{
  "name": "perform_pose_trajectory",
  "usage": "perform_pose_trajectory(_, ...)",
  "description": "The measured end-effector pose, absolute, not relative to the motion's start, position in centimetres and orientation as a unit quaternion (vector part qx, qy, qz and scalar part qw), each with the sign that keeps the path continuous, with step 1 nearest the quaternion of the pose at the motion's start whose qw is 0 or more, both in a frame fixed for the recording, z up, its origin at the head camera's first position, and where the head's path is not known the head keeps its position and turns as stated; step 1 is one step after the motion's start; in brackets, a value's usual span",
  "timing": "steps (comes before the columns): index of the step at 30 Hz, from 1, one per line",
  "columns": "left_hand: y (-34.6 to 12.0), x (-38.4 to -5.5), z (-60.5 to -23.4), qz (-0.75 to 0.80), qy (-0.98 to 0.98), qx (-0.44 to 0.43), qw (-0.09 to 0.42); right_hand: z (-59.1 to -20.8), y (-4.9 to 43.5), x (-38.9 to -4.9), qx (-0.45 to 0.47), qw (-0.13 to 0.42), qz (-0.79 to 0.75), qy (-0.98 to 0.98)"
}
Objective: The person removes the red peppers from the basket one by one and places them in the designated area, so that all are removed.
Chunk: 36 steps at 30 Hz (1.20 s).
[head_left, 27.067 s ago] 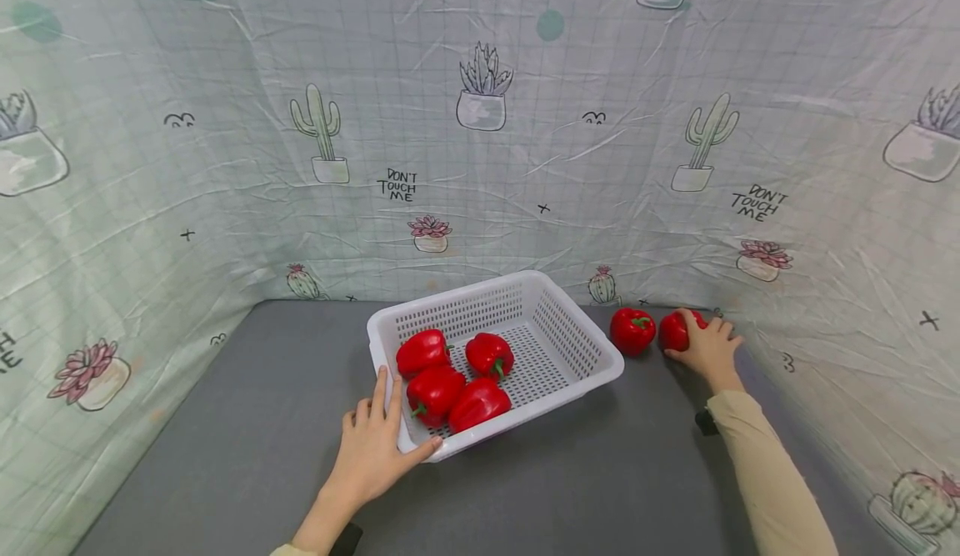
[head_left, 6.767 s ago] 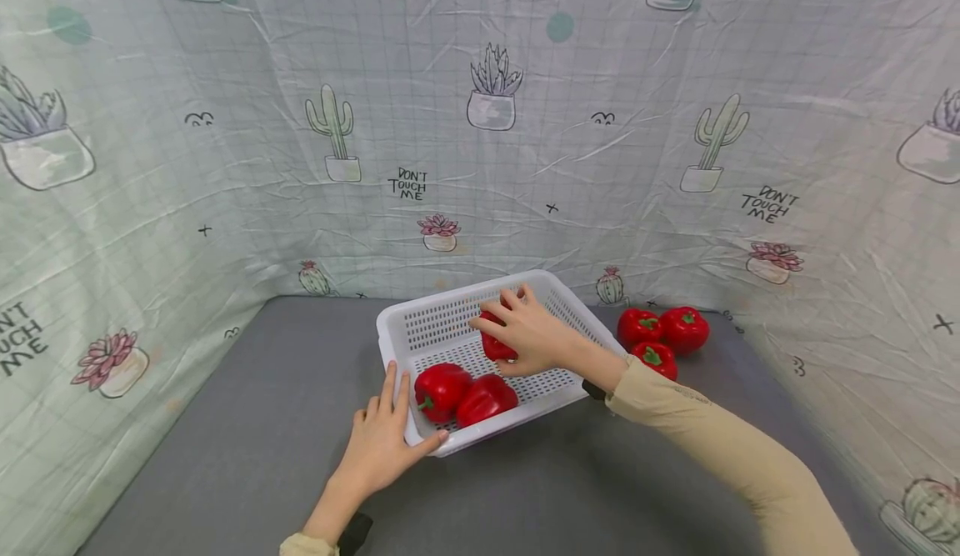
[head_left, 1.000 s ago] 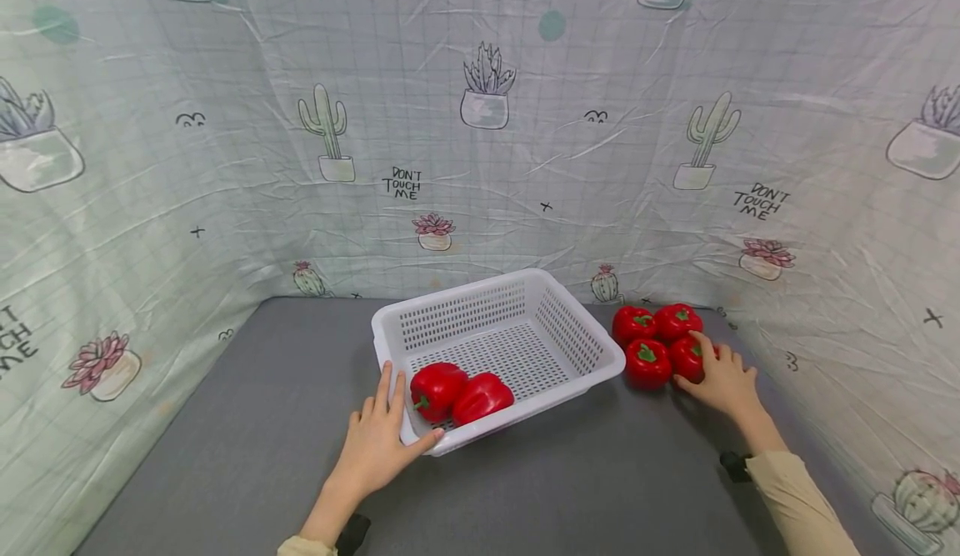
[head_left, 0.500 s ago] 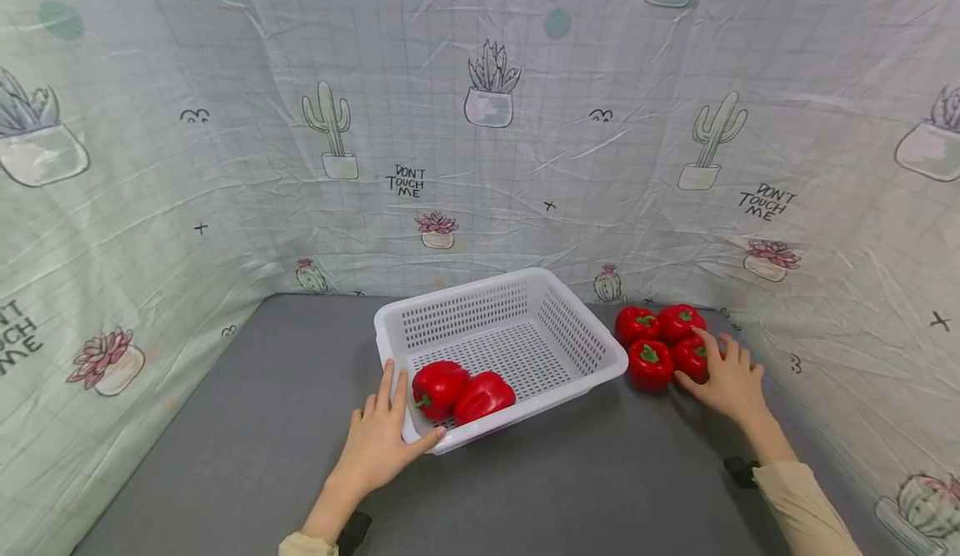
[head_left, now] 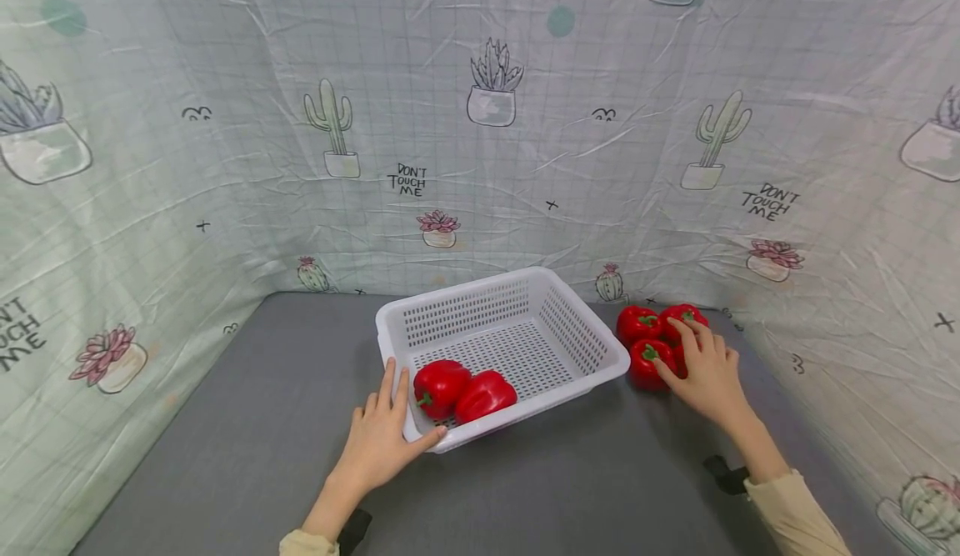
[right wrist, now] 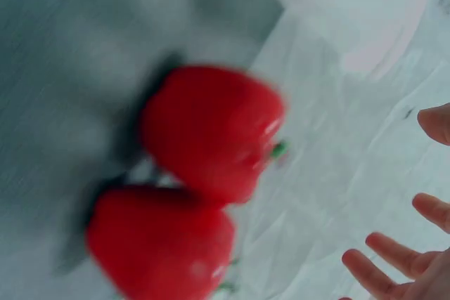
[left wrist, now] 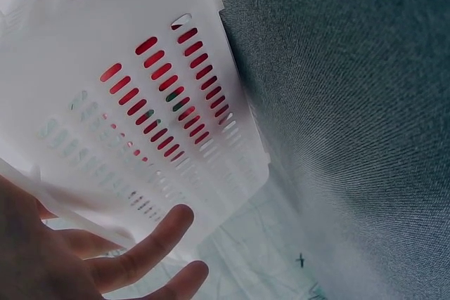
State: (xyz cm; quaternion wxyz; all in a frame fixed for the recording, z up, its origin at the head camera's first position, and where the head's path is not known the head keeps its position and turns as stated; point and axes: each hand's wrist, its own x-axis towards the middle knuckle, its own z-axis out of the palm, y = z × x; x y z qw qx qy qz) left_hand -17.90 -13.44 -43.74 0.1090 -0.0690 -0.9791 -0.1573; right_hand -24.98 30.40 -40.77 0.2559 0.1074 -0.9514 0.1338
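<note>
The left hand [head_left: 377, 443] is resting with fingers extended on the near-left corner of the white basket [head_left: 555, 398], in which two red peppers [head_left: 442, 385] are lying side by side. The right hand [head_left: 708, 381], fingers spread and grasping nothing, is hovering over four more red peppers [head_left: 647, 370] clustering on the grey surface [head_left: 570, 489] to the basket's right.

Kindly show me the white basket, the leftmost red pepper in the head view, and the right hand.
White basket [head_left: 519, 351], head view: perforated floor.
Leftmost red pepper [head_left: 444, 384], head view: its side.
Right hand [head_left: 708, 379], head view: back of hand.
</note>
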Motion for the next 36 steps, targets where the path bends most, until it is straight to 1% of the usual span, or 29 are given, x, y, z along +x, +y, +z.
perform_pose_trajectory(6, -13.4, -17.9, -43.7, -0.154, -0.980, -0.070, 0.107, -40.1, 27.7, -24.3, 0.186, 0.275, 0.149, -0.932)
perform_pose_trajectory(14, -13.3, -17.9, -43.8, -0.155, -0.978, -0.074, 0.114, -39.6, 24.6, -23.5, 0.252, 0.266, 0.151, -0.918)
perform_pose_trajectory(21, -13.3, -17.9, -43.8, -0.150, -0.979, -0.074, 0.120, -39.3, 21.5, -23.3, 0.296, 0.232, 0.160, -0.912)
perform_pose_trajectory(29, -13.3, -17.9, -43.7, -0.156, -0.979, -0.071, 0.107, -39.8, 18.2, -23.6, 0.312, 0.184, 0.152, -0.920)
perform_pose_trajectory(36, -13.4, -17.9, -43.8, -0.154, -0.979, -0.068, 0.112, -40.2, 15.6, -24.4, 0.330, 0.163, 0.148, -0.918)
